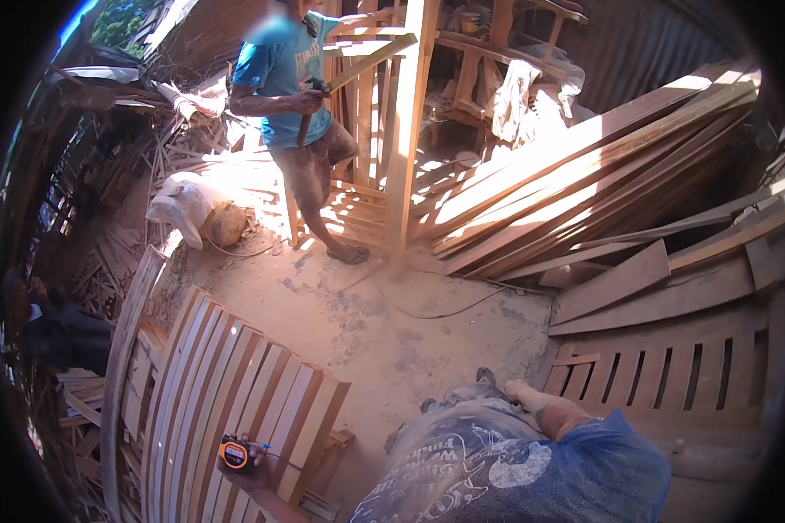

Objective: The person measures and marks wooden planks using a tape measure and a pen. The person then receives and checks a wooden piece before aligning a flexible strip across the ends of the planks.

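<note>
At the lower left, my left hand [251, 475] is closed around an orange and black tape measure [235, 453]. A thin item with a blue end [263, 447] shows beside the tape measure; I cannot make out what it is. The hand is over a row of long wooden slats [227, 383] laid side by side. My right arm reaches down along my body, and my right hand [516, 390] is near my leg, above the sandy floor. Its fingers are too small and partly hidden to read.
Another person [292, 96] stands beside an upright wooden frame [401, 131], holding a dark tool. Long planks [584, 166] are stacked at the right, above a slatted wooden panel [672, 375]. A cable [436, 314] crosses the dusty floor. A white sack [181, 205] lies near scrap wood.
</note>
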`<action>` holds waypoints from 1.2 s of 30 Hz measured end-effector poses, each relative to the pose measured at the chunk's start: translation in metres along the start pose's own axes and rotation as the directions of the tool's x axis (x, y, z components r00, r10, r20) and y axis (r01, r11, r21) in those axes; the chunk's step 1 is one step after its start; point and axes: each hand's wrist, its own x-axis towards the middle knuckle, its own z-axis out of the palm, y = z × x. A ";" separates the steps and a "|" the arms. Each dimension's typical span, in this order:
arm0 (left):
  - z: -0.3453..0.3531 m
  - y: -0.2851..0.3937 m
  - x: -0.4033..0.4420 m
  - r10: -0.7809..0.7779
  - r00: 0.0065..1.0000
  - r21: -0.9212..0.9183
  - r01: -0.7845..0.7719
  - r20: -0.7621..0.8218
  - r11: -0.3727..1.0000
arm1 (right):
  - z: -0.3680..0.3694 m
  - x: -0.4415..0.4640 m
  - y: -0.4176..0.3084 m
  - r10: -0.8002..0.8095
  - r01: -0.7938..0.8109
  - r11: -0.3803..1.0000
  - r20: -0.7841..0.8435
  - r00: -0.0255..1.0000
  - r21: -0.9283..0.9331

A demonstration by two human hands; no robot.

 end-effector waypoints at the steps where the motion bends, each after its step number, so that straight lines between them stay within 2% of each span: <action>1: -0.001 0.000 0.000 0.002 1.000 0.001 -0.002 -0.004 1.000 | 0.000 -0.001 -0.001 -0.011 0.010 0.999 -0.009 1.000 -0.034; 4: -0.002 0.001 0.000 0.000 1.000 0.009 0.000 0.001 1.000 | -0.002 -0.005 -0.002 -0.043 0.041 0.994 -0.017 0.999 -0.098; 7: -0.005 0.002 0.001 -0.007 1.000 0.007 0.007 0.021 1.000 | -0.012 -0.018 -0.006 -0.010 0.009 0.997 -0.013 1.000 -0.081; 16: -0.003 0.002 0.001 -0.015 1.000 0.006 0.015 0.025 1.000 | -0.012 -0.021 -0.007 -0.107 0.105 0.977 -0.001 0.994 -0.183; 19: -0.004 0.002 0.000 -0.019 0.999 0.002 0.019 0.029 1.000 | -0.012 -0.021 -0.008 -0.061 0.059 0.992 -0.009 0.998 -0.111; 22: -0.003 0.001 0.000 -0.024 0.999 0.000 0.024 0.038 1.000 | -0.012 -0.021 -0.007 -0.081 0.082 0.993 0.007 0.997 -0.090; 25: -0.005 0.002 0.000 -0.017 0.999 0.007 0.017 0.030 1.000 | -0.010 -0.019 -0.005 -0.154 0.153 0.971 0.006 0.988 -0.183; 28: -0.003 0.002 0.000 -0.025 0.997 0.023 0.023 0.073 0.999 | -0.010 -0.023 -0.006 0.023 -0.021 0.997 -0.032 0.999 0.069; 31: -0.006 0.003 0.000 -0.022 0.994 0.039 0.018 0.103 0.999 | -0.016 -0.029 -0.008 -0.034 0.034 0.999 -0.024 0.999 0.004; 34: -0.006 0.002 0.000 -0.019 0.995 0.040 0.015 0.101 0.999 | -0.019 -0.035 -0.011 0.017 -0.015 0.997 -0.027 0.999 0.080; 36: -0.006 0.002 0.000 -0.013 0.997 0.037 0.010 0.082 0.999 | -0.019 -0.034 -0.011 0.003 -0.002 0.998 -0.021 1.000 0.059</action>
